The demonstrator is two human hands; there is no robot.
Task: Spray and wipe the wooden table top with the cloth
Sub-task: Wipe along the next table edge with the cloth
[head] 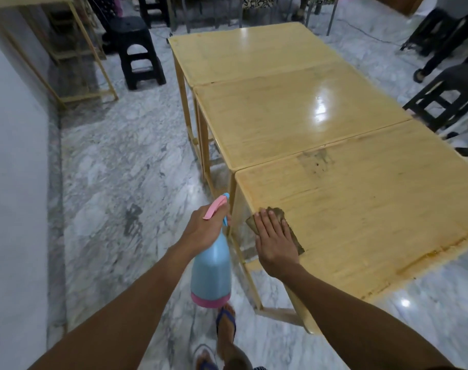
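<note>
Three light wooden tables stand end to end; the nearest table top (366, 209) has a dark smudge near its far edge and grime along its right edge. My right hand (274, 240) lies flat, fingers together, pressing a brown cloth (279, 213) onto the near left corner of that top. My left hand (204, 227) grips the neck of a light blue spray bottle (211, 271) with a pink trigger and pink base, held upright over the floor just left of the table.
The middle table (294, 116) and the far table (248, 52) continue away from me. Black plastic stools stand at the back left (138, 53) and at the right (446, 100). A wall (14, 182) runs along the left. My sandalled feet (226, 324) are on the marble floor.
</note>
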